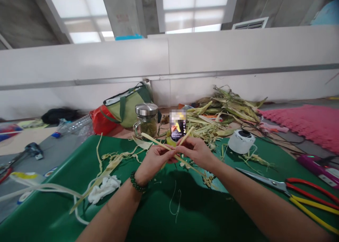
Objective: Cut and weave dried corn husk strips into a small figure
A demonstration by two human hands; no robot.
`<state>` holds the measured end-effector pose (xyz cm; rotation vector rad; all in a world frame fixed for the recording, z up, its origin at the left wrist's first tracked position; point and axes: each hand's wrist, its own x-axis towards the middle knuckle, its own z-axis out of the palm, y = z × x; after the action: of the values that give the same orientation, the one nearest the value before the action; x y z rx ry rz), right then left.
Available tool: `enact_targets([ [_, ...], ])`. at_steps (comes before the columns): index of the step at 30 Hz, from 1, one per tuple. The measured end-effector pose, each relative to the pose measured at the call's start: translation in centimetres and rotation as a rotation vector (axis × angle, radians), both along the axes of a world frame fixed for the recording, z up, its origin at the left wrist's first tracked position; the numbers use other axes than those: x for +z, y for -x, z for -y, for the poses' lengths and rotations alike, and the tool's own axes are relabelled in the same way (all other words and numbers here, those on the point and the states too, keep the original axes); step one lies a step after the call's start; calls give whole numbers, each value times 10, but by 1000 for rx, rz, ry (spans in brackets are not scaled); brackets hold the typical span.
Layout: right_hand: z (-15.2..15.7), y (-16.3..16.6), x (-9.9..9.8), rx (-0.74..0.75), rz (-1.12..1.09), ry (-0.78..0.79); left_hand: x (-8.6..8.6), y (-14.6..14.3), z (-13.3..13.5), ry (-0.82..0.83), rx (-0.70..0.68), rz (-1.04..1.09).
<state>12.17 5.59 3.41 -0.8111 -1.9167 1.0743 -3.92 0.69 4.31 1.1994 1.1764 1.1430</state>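
My left hand (159,159) and my right hand (197,152) meet above the green mat (148,217), thumbs close together. Both pinch pale yellow-green strips of dried husk (153,140) that cross each other between the fingers. One strip end points up left, another up right past my right fingers, and a length hangs down right under my right hand. Directly behind the hands stands a lit phone (178,130). A glass mug with a steel lid (146,120) is behind my left hand. How the strips join inside the fingers is hidden.
Scissors with red and yellow handles (280,187) lie at right, below a white spool of thread (241,142). Husks (227,104) pile up at the back. At left lie loose husk strips (113,164), crumpled white tissue (105,189) and a green bag (132,106).
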Motion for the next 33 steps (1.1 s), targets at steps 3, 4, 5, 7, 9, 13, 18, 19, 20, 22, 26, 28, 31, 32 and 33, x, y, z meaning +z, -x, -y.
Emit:
enact_targets([
  [3,-1,4,-4,-40,-142,65,-2,-3,2,41,-3,39],
  [4,-2,4,-5,-55,-170,85,-2,-2,2,50,0,48],
  [5,-3,4,-6,-59,-189,110,-2,-2,2,59,3,52],
  [7,-5,3,-6,-48,-200,156,0,0,2,77,-8,49],
  [9,-9,2,-7,-39,-189,178,2,3,2,101,-40,59],
  [13,-13,1,-8,-32,-198,166,7,4,3,127,-71,104],
  [18,-7,2,-8,-22,-178,147,7,0,4,32,-37,-46],
  [19,-6,2,-7,-27,-171,132,7,-1,4,18,-33,-54],
  [20,-6,2,-7,-33,-164,118,7,-1,5,11,-29,-58],
  [22,-6,1,-7,-51,-152,112,6,0,5,18,-24,-80],
  [26,-12,-2,-4,-11,-95,251,3,4,2,18,-39,-164],
  [28,-15,-2,-3,15,-174,382,3,7,-1,-42,-20,-186],
  [31,-17,0,-1,-58,-429,527,5,13,0,-341,349,-244],
  [32,-17,1,-1,-92,-505,539,5,14,2,-463,524,-272],
  [33,-17,3,-1,-125,-569,534,5,15,3,-551,660,-296],
])
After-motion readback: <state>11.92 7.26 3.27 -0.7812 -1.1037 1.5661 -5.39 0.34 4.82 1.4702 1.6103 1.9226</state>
